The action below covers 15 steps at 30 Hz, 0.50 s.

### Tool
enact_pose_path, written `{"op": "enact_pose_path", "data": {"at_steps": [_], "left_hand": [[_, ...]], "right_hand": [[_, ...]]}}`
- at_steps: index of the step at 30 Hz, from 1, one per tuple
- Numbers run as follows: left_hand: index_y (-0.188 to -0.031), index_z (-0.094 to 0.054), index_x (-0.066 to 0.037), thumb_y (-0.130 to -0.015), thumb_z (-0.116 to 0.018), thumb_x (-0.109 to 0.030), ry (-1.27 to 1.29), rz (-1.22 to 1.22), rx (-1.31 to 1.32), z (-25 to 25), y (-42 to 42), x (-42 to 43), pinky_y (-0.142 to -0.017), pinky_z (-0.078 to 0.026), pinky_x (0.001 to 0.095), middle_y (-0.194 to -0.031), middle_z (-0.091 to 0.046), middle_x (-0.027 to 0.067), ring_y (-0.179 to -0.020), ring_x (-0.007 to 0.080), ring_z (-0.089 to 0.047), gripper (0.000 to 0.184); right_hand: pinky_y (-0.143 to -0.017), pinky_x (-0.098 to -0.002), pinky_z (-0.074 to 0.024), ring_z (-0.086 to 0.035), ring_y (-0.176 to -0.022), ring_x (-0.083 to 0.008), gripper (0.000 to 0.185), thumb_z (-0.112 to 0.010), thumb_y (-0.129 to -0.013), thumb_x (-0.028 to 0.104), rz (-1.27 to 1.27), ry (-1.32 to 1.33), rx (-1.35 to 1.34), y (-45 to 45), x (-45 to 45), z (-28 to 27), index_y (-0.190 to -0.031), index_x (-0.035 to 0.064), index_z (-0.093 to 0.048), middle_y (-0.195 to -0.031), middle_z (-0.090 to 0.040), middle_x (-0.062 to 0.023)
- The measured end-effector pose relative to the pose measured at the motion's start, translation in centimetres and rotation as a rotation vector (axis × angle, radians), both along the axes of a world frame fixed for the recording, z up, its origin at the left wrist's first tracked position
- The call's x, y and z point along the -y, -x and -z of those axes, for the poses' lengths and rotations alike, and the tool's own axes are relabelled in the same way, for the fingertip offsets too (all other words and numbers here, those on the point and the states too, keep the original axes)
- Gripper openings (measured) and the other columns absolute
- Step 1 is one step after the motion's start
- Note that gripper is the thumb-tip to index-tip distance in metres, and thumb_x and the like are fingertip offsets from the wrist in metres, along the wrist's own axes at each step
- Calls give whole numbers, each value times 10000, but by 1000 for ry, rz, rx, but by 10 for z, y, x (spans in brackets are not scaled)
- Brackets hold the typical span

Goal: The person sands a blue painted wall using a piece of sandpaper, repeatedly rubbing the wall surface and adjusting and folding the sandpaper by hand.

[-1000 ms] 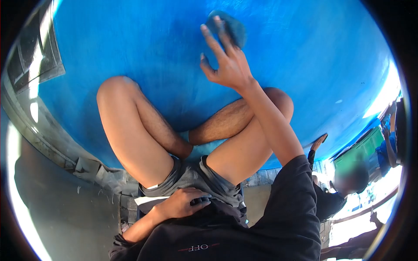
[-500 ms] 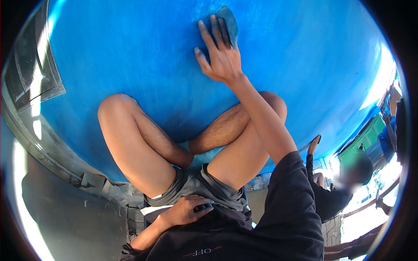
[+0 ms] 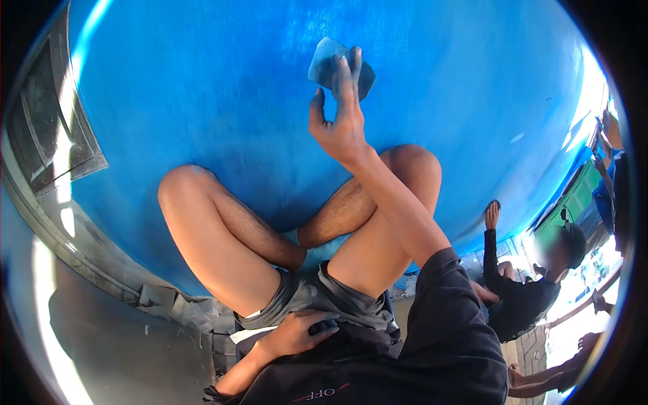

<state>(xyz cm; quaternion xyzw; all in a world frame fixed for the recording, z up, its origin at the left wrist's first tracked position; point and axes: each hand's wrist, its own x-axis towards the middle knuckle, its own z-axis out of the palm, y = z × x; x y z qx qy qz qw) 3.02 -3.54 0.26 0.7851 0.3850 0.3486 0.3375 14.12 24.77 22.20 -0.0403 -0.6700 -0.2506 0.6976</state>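
Note:
My right hand (image 3: 343, 125) is raised in front of me at the blue wall (image 3: 223, 88), its fingers over a dark grey-blue sheet (image 3: 329, 59) that looks like sandpaper. The sheet is bent, with a lighter part to the left of the fingers and a darker part to the right. Low in the view, my left hand (image 3: 302, 332) rests on my lap, fingers curled against the dark shirt. Whether those fingers hold anything cannot be made out.
My bent knees are close to the wall. To the right, a seated person (image 3: 526, 297) in black has a hand on the same wall. A framed window-like panel (image 3: 54, 115) is at the left. Other people's limbs (image 3: 553, 378) show at the far right.
My right hand has shifted lower in view, and the sheet now sticks out left of the fingers as well. My left hand stays on my lap. The person at right remains beside the wall.

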Motion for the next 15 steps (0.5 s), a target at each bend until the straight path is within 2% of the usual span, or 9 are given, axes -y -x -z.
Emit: {"op": "enact_pose_path", "data": {"at_steps": [1,2,3,5,6,8,9,11,15], "left_hand": [[-1155,-719,7,-877,-804,-155,0,0,-4,0,0,0,-812,-583,376,-1020,-750,199,-922,328,-741,332],[-1167,-714,7,-872,-810,-160,19,-1,3,0,0,0,-813,-582,373,-1022,-749,202,-920,328,-741,352],[-1179,-709,6,-866,-817,-166,38,-2,10,0,0,0,-814,-580,370,-1023,-748,204,-917,328,-740,373],[-1195,-702,2,-864,-820,-171,37,-4,-10,-1,0,1,-815,-580,370,-1027,-746,205,-917,324,-740,392],[-1211,-695,-1,-862,-824,-176,38,-7,-29,-1,0,1,-817,-579,370,-1030,-745,206,-916,321,-740,412],[-1228,-687,-3,-861,-825,-176,17,-7,-18,2,0,1,-818,-579,371,-1033,-744,203,-917,318,-740,429],[-1244,-678,-4,-860,-827,-175,-3,-9,-6,3,-1,0,-819,-579,372,-1037,-744,201,-917,314,-740,446],[-1256,-672,-4,-859,-828,-170,18,-5,-2,1,-1,1,-820,-578,371,-1040,-745,196,-918,306,-741,458],[-1265,-670,-7,-852,-835,-160,89,0,2,2,-1,0,-816,-579,361,-1041,-750,179,-910,282,-741,471]], "right_hand": [[-927,-438,-599,-439,-1383,-523,717,-630,-837,-132,-14,10,-38,-1,1,-2,-1502,-77,-369,-1534,-325,-416],[-930,-405,-603,-520,-1344,-458,635,-628,-842,-125,13,-8,-81,-4,2,-5,-1453,-50,-474,-1494,-435,-370],[-930,-405,-603,-520,-1344,-458,635,-628,-842,-125,15,-10,-84,-7,2,-7,-1453,-50,-474,-1494,-435,-370],[-930,-363,-604,-611,-1270,-382,524,-636,-843,-116,95,21,-100,-13,3,-8,-1356,-13,-605,-1413,-572,-287],[-930,-363,-604,-611,-1270,-382,524,-636,-843,-116,97,21,-103,-14,3,-8,-1356,-13,-605,-1413,-572,-287],[-924,-334,-604,-681,-1183,-320,410,-653,-836,-108,56,39,-171,-14,2,-9,-1212,38,-724,-1337,-658,-207],[-924,-334,-604,-681,-1183,-320,410,-653,-836,-108,57,38,-173,-16,3,-10,-1212,38,-724,-1337,-658,-207],[-728,-307,-628,-755,-997,-266,417,-693,-808,-90,92,-64,-111,-19,3,-11,-1179,95,-741,-1321,-681,-156],[-851,-386,-610,-717,-1098,-315,395,-738,-785,-58,135,-118,-29,-19,-2,-9,-1131,129,-769,-1359,-662,-143]]}}
